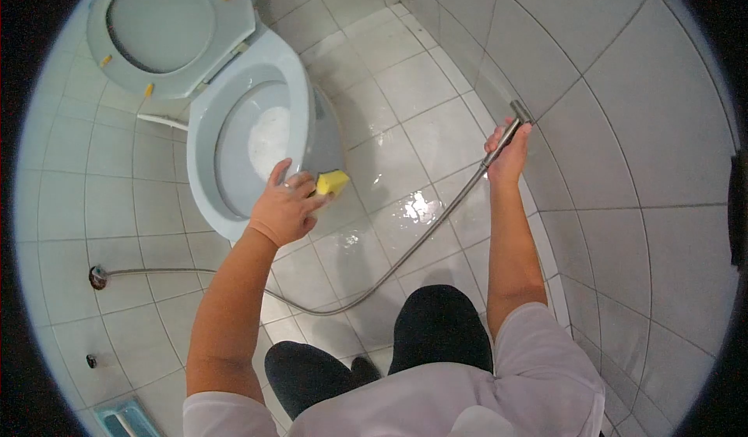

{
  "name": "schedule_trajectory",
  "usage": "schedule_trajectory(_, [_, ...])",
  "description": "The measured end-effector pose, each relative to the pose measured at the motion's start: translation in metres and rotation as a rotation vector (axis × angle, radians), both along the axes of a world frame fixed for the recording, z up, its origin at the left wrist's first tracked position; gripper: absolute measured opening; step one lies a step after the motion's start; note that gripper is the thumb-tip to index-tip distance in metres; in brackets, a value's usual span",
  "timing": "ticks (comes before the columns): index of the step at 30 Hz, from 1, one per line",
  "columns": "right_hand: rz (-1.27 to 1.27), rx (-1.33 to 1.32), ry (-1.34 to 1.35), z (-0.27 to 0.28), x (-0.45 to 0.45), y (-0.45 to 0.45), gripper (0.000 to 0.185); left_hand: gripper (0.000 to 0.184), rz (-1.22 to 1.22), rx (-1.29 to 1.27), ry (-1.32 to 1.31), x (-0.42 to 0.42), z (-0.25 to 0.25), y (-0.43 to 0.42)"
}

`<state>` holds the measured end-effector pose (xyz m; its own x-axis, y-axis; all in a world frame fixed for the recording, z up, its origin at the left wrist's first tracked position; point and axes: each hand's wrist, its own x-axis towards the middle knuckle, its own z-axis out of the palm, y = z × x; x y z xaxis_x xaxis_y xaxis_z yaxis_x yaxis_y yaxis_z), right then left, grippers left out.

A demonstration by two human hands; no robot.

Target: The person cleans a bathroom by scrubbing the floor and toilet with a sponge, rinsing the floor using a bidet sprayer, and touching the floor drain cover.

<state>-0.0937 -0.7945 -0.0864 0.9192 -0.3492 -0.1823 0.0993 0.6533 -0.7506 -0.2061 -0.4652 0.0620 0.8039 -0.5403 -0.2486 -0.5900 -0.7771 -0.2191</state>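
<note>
My left hand (288, 208) is beside the front right rim of the pale blue toilet bowl (204, 156). Its fingers hold a yellow sponge (333, 182) with a dark side, out past the bowl's outer wall. White foam (269, 139) floats in the bowl. Over by the right wall, my right hand (508, 150) is closed around the handle of a metal bidet sprayer (512, 129), its head pointing up. No spray shows from it. The sprayer's metal hose (405, 258) hangs down and loops across to the left wall.
The raised toilet seat and lid (179, 31) lean back, with yellow bumpers on the seat. A hose outlet (97, 277) sits on the left tiled wall. The floor tiles (413, 207) look wet and shiny. A blue tray (128, 419) is at the lower left.
</note>
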Motion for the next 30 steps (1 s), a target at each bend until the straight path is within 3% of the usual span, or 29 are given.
schedule_trajectory(4, [-0.036,0.105,0.036,0.002,0.016,0.005,0.044,0.054,0.005,-0.032,0.003,0.000,0.003,-0.002])
schedule_trajectory(18, [0.074,0.085,-0.042,0.037,0.068,0.026,0.043,0.050,-0.018,-0.093,0.011,0.001,0.002,-0.001])
schedule_trajectory(23, [0.104,0.135,-0.049,0.037,0.069,0.027,0.042,0.041,0.003,-0.071,0.021,0.001,0.004,-0.002])
schedule_trajectory(30, [0.129,0.155,-0.031,0.032,0.059,0.031,0.044,0.050,-0.033,-0.064,-0.019,0.001,0.000,0.001])
